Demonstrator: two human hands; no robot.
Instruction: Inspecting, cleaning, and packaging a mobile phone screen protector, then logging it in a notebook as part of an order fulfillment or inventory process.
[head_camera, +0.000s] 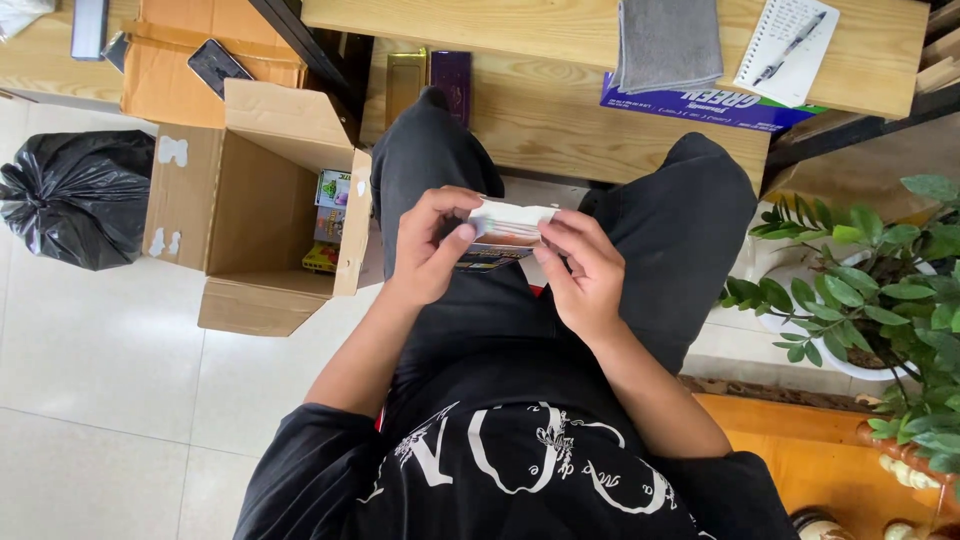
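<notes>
White, flat small packet (508, 228) pinched between left hand (432, 248) and right hand (583, 272).

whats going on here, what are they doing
A seated person holds a small white packet over their lap with both hands, the left hand and right hand gripping opposite ends. An open cardboard box with colourful packs inside sits on the floor to their left, beside a black rubbish bag.

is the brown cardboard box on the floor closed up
No, the brown cardboard box lies on its side with flaps open, small colourful packs visible inside.
</notes>
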